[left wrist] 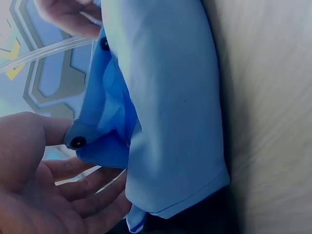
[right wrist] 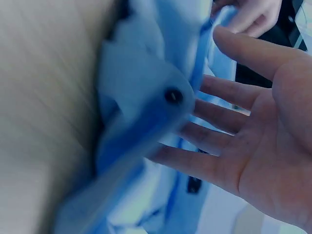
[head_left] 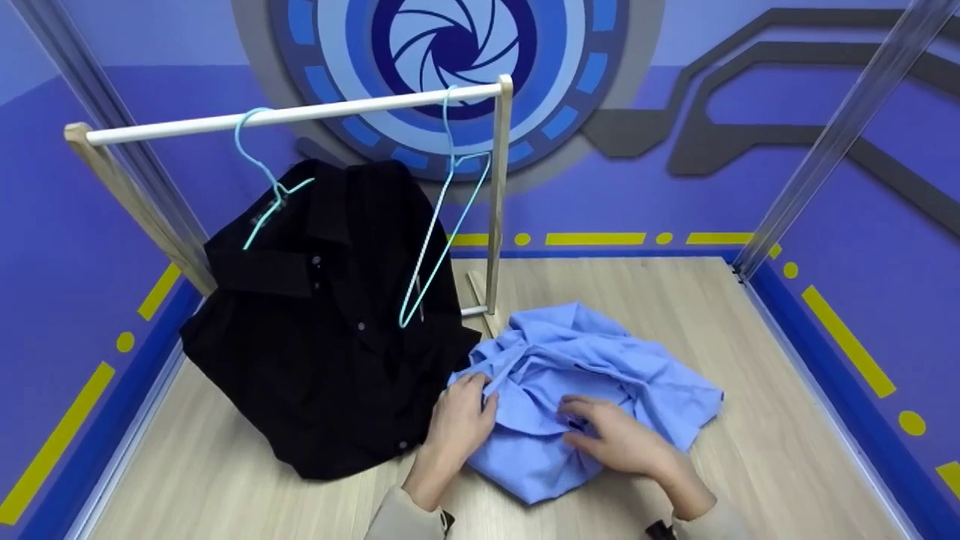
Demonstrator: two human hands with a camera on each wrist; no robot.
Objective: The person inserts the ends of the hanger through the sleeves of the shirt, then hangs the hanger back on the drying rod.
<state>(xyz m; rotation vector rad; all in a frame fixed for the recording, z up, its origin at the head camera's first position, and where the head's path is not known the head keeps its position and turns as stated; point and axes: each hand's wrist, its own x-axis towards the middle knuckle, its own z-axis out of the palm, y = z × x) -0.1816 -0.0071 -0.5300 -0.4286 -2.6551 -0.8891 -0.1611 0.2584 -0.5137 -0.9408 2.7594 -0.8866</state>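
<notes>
A crumpled light-blue shirt (head_left: 540,337) lies on the wooden floor, its dark buttons visible in both wrist views. My left hand (head_left: 461,416) is at the shirt's left edge. In the left wrist view, the left thumb (left wrist: 56,130) meets a buttoned strip of cloth, with the fingers on its other side, so the hand pinches it. My right hand (head_left: 619,439) is over the shirt's near right part. Its fingers (right wrist: 229,92) reach out fairly straight behind a buttoned flap in the right wrist view, the thumb standing apart from the cloth.
Left of the blue shirt, a black shirt (head_left: 337,390) hangs on a turquoise hanger (head_left: 259,161) from a white-barred rack (head_left: 300,114), its lower part reaching the floor. A second turquoise hanger (head_left: 427,262) hangs bare near the rack's right post. Blue printed walls (head_left: 847,225) enclose the space.
</notes>
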